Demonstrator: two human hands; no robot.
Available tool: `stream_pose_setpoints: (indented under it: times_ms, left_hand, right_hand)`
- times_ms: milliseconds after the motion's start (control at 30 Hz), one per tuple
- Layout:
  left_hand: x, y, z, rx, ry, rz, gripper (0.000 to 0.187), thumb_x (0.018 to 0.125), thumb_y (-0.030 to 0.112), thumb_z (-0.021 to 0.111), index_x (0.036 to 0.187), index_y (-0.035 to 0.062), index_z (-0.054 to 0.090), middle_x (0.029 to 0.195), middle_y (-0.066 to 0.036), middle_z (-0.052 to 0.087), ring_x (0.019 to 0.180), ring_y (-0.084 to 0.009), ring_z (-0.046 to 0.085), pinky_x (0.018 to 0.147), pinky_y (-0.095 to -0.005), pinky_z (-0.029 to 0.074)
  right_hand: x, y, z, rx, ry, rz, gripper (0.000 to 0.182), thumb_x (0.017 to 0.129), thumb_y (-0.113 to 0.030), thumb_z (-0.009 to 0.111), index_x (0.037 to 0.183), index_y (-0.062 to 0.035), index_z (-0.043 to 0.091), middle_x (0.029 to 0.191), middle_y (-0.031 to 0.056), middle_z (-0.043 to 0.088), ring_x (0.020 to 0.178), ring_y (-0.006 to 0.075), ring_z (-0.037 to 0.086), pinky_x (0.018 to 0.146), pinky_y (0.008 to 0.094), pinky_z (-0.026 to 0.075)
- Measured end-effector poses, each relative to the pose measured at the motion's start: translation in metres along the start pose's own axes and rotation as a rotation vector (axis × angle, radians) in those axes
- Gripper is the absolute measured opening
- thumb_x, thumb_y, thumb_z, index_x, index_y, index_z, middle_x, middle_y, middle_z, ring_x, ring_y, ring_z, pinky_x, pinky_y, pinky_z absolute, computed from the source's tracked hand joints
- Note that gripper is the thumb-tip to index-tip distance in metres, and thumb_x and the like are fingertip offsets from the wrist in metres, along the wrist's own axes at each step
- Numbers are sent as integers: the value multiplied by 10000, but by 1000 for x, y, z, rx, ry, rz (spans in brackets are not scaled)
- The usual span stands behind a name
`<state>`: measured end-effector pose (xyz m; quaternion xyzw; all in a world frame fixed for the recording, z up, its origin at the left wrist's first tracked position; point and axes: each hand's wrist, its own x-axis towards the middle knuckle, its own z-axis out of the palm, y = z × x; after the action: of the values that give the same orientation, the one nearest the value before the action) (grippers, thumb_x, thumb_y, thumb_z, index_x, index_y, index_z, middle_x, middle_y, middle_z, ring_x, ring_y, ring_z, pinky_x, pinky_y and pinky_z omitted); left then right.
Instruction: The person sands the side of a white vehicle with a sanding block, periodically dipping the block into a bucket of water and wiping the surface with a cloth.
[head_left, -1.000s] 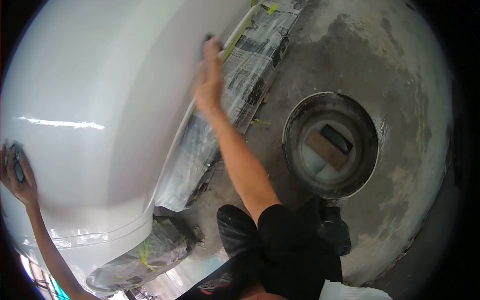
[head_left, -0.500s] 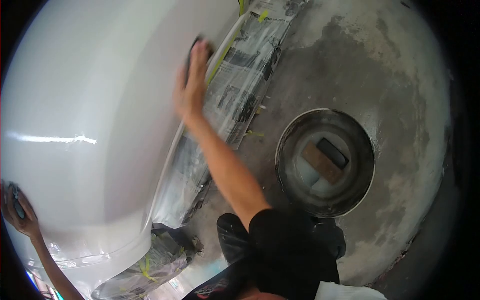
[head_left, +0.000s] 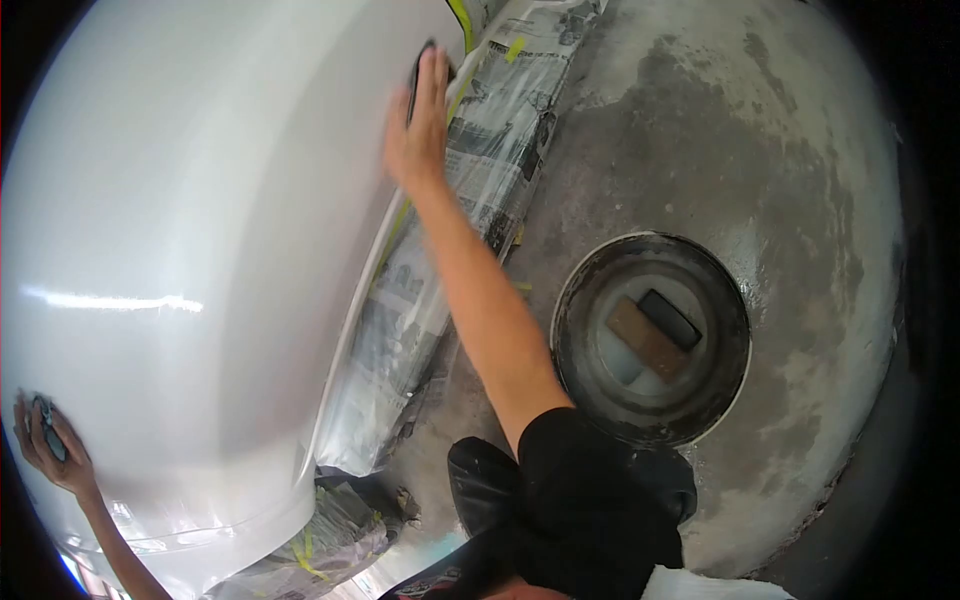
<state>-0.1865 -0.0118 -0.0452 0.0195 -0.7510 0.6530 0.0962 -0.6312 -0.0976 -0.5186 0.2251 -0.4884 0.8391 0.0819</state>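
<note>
A glossy white curved panel point(head_left: 250, 200) fills the left side. High on its right edge, my right hand point(head_left: 420, 140) presses down with a thin dark block point(head_left: 414, 88) under its fingers. At the far left, my left hand point(head_left: 68, 462) is curved round a grey-green pad point(head_left: 52, 430) against the panel. Newspaper and clear plastic point(head_left: 400, 290) cover the part beside the panel's edge, with yellow-green tape point(head_left: 514, 48) on them.
On the wet grey floor point(head_left: 680, 150) stands a round dark basin point(head_left: 735, 300) holding a brown block point(head_left: 645, 340), a black block point(head_left: 670, 316) and some liquid. Wrapped plastic point(head_left: 340, 530) lies below the panel. A white cloth point(head_left: 700, 585) shows at the bottom edge.
My right hand and its block have moved up and to the right along the panel's edge. My left hand and its pad appear slightly lower and farther right; the view has shifted a little.
</note>
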Motion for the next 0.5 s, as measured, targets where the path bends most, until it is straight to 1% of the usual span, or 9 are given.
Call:
stream_pose_setpoints:
  times_ms: [33,67,167,267,300,367,400,433,500]
  left_hand:
    - [2,0,1,-17,8,1,233,981,45,587,1194,-34,636,1267,-221,641,1180,-401,615,995,-493,504]
    - [3,2,1,-15,7,2,232,982,46,586,1193,-35,637,1267,-222,640,1182,-398,614,998,-491,505]
    - [8,3,-1,-19,4,23,231,987,50,583,1194,-37,637,1274,-224,636,1188,-393,612,1006,-483,508]
    - [-3,3,-4,59,-34,-17,237,989,57,581,1201,-34,636,1282,-217,633,1208,-387,601,1020,-478,498]
    - [-5,4,-3,74,-33,-28,239,990,60,580,1204,-32,636,1284,-213,634,1217,-384,595,1029,-480,490]
    - [-6,6,0,78,-17,-35,244,993,70,577,1208,-28,637,1287,-206,636,1237,-379,582,1046,-488,473]
    - [-1,6,-1,50,-7,-24,245,995,74,576,1210,-25,638,1289,-204,637,1243,-377,579,1053,-492,465]
    - [2,5,-1,22,4,-14,247,996,78,576,1212,-23,639,1292,-201,637,1248,-376,575,1060,-496,457]
    - [1,7,0,-7,24,-25,248,997,83,575,1214,-19,640,1298,-200,635,1246,-376,577,1065,-500,448]
  right_hand:
    - [40,2,-3,6,12,-30,570,1060,-263,400,1537,25,279,1622,215,230,1502,365,226,1229,451,188]
    - [60,5,-7,14,24,-55,567,1062,-261,397,1535,30,283,1615,219,249,1496,365,245,1228,437,198]
    - [48,11,-13,26,-28,-82,580,1063,-271,393,1547,20,259,1628,206,222,1508,352,219,1226,446,198]
    - [19,2,-6,-109,-63,113,601,1065,-314,388,1551,12,247,1633,199,212,1511,363,195,1211,524,194]
    - [32,-4,1,49,-29,95,613,1054,-296,384,1567,-13,201,1637,208,176,1521,359,160,1190,645,88]
    - [77,-32,-4,40,-58,-27,609,1053,-301,390,1567,-27,212,1639,205,171,1522,362,156,1188,652,86]
    - [89,-35,-6,34,-67,-78,608,1052,-303,393,1567,-34,217,1640,204,168,1522,363,154,1187,655,84]
    - [88,-28,-8,5,-86,-95,601,1050,-299,398,1564,-36,231,1636,208,180,1518,374,159,1181,662,106]
    - [65,-9,-14,-22,-67,-65,605,1049,-310,404,1557,-21,245,1624,205,225,1505,386,194,1186,633,124]
